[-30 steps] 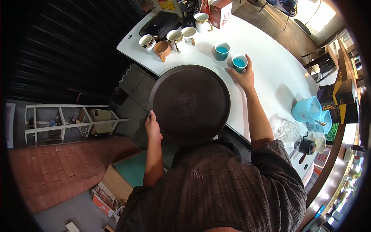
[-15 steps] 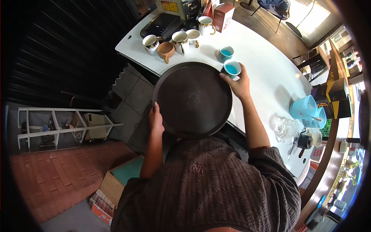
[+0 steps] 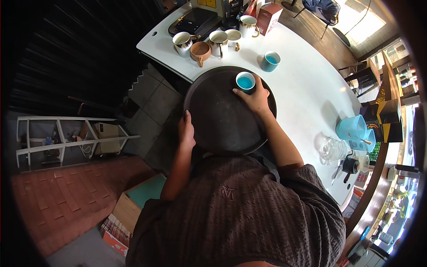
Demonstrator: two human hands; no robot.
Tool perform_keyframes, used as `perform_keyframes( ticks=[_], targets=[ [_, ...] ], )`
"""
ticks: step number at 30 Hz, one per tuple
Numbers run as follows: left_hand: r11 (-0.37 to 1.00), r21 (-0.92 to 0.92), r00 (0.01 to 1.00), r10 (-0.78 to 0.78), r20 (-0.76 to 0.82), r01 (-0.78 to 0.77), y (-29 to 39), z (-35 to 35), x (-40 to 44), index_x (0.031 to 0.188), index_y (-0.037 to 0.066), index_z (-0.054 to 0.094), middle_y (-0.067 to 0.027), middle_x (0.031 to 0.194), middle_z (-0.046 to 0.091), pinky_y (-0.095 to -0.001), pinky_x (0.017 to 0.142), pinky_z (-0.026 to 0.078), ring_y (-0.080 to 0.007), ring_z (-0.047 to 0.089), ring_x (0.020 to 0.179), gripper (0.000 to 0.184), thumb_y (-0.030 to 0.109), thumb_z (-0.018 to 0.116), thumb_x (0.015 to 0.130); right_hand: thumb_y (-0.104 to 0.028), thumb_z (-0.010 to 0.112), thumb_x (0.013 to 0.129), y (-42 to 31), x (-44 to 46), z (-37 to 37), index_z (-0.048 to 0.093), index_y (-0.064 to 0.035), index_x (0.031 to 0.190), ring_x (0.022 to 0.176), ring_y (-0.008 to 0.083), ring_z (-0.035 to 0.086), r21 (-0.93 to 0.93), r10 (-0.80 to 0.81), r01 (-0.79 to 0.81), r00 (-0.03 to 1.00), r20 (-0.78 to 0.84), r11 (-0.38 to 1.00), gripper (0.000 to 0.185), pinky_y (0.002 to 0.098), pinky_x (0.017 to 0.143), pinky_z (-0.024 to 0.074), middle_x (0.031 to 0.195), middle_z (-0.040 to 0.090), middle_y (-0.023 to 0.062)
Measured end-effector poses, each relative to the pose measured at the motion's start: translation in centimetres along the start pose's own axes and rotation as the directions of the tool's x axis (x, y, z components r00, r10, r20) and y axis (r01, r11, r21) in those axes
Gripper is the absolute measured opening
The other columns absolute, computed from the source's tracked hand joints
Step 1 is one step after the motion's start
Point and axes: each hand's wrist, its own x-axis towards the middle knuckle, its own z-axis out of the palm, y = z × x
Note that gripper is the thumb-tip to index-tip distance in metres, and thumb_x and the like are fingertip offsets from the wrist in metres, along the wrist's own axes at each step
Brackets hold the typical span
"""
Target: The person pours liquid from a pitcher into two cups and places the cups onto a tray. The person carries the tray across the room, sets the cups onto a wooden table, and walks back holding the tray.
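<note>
Clamping: left hand (image 3: pixel 187 132) on tray (image 3: pixel 218 120), right hand (image 3: pixel 258 99) around cup (image 3: pixel 245 82) | curved white table (image 3: pixel 307 84) | brickwork (image 3: pixel 66 191), tiled floor (image 3: pixel 153 100)

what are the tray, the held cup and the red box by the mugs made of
Tray: probably plastic, dull and dark, with pale scuffs.
Held cup: likely glazed ceramic, from its smooth pale rim.
Red box: seemingly printed card, flat-sided with straight edges.

Left hand (image 3: pixel 187 130) gripping, thumb up; right hand (image 3: pixel 256 99) curled, arm extended.
</note>
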Motion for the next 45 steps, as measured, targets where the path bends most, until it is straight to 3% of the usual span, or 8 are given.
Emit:
perform_keyframes(
  ticks=[4, 9, 13, 17, 25, 33, 36, 45],
  targets=[
    [1.0, 0.019, 0.999, 0.005, -0.047, -0.004, 0.1, 0.2, -0.2, 0.136, -0.005, 0.049, -0.0146, 0.134, 0.056, -0.0378, 0.1, 0.047, -0.0246, 0.056, 0.12, 0.058, 0.043, 0.048, 0.103, -0.049, 0.087, 0.068, 0.3, -0.1, -0.2, 0.045, -0.008, 0.137, 0.12, 0.0279, 0.058, 0.022, -0.01, 0.009, 0.999, 0.032, 1.0, 0.091, 0.0433, 0.106, 0.0325, 0.123, 0.065, 0.0126],
    [1.0, -0.003, 0.999, -0.024, -0.024, 0.024, 1.4, 0.6, -1.1, 0.138, -0.005, 0.046, -0.0159, 0.137, 0.053, -0.0385, 0.101, 0.046, -0.0254, 0.054, 0.123, 0.062, 0.046, 0.05, 0.102, -0.045, 0.079, 0.079, 4.2, 1.4, -2.8, 0.042, -0.0032, 0.142, 0.119, 0.0293, 0.055, 0.126, -0.481, 0.514, 0.849, -0.221, 0.849, 0.084, 0.0419, 0.099, 0.04, 0.133, 0.055, 0.0177],
    [0.998, 0.055, 0.998, 0.001, -0.066, 0.002, 1.1, 0.6, -1.2, 0.14, -0.004, 0.039, -0.017, 0.141, 0.048, -0.04, 0.103, 0.044, -0.0264, 0.049, 0.127, 0.064, 0.046, 0.051, 0.102, -0.037, 0.078, 0.082, 5.4, 5.0, -4.4, 0.039, -0.0006, 0.143, 0.103, 0.0287, 0.052, 0.077, -0.103, 0.172, 0.833, -0.544, 0.982, 0.08, 0.0397, 0.09, 0.0462, 0.13, 0.051, 0.0197],
    [0.996, 0.089, 0.993, -0.01, -0.117, 0.021, 1.7, 0.9, -2.1, 0.14, -0.002, 0.037, -0.0168, 0.14, 0.046, -0.0397, 0.107, 0.041, -0.0266, 0.047, 0.129, 0.061, 0.043, 0.051, 0.102, -0.038, 0.087, 0.07, 7.1, 9.7, -4.2, 0.034, 0.0033, 0.143, 0.121, 0.0375, 0.054, 0.101, 0.058, -0.029, 0.952, -0.301, 0.994, 0.1, 0.0452, 0.099, 0.0463, 0.134, 0.049, 0.0309],
    [0.992, -0.048, 0.988, 0.108, -0.112, -0.114, 0.6, 0.2, -3.2, 0.138, 0.005, 0.042, -0.0105, 0.136, 0.048, -0.0371, 0.107, 0.037, -0.0221, 0.046, 0.124, 0.045, 0.027, 0.054, 0.102, -0.039, 0.088, 0.068, 5.5, 10.3, -3.6, 0.051, -0.0051, 0.131, 0.109, 0.0288, 0.066, 0.169, 0.145, -0.097, 0.942, -0.302, 0.981, 0.08, 0.0391, 0.095, 0.0497, 0.117, 0.068, 0.0162],
    [0.989, -0.124, 0.994, 0.074, -0.078, -0.083, 0.4, -0.6, -3.6, 0.143, 0.005, 0.041, -0.0096, 0.142, 0.047, -0.0361, 0.11, 0.035, -0.0213, 0.045, 0.13, 0.048, 0.025, 0.053, 0.101, -0.038, 0.088, 0.069, -3.7, 8.0, -9.2, 0.054, -0.0017, 0.125, 0.1, 0.0268, 0.069, 0.072, -0.041, 0.075, 0.918, -0.394, 0.995, 0.074, 0.0378, 0.087, 0.0536, 0.108, 0.07, 0.0166],
    [0.985, -0.156, 0.996, 0.067, -0.064, -0.077, 0.4, -0.5, -3.7, 0.145, 0.004, 0.039, -0.0101, 0.145, 0.046, -0.0363, 0.111, 0.034, -0.0217, 0.044, 0.132, 0.05, 0.025, 0.051, 0.102, -0.027, 0.088, 0.072, -6.6, 6.1, -9.9, 0.055, 0.0022, 0.122, 0.093, 0.0187, 0.069, 0.205, -0.199, 0.264, 0.936, -0.291, 0.943, 0.067, 0.0316, 0.082, 0.0542, 0.103, 0.071, 0.0143],
    [0.975, -0.206, 0.995, 0.075, -0.073, -0.089, 0.5, -0.3, -4.3, 0.146, 0.001, 0.038, -0.0114, 0.144, 0.048, -0.0354, 0.11, 0.036, -0.0223, 0.047, 0.131, 0.047, 0.023, 0.045, 0.105, -0.023, 0.09, 0.07, -9.2, -3.7, -4.2, 0.052, -0.0003, 0.124, 0.099, 0.0265, 0.07, 0.3, -0.328, 0.31, 0.945, 0.01, 0.902, 0.07, 0.0363, 0.086, 0.0543, 0.105, 0.069, 0.0178]
  ],
)
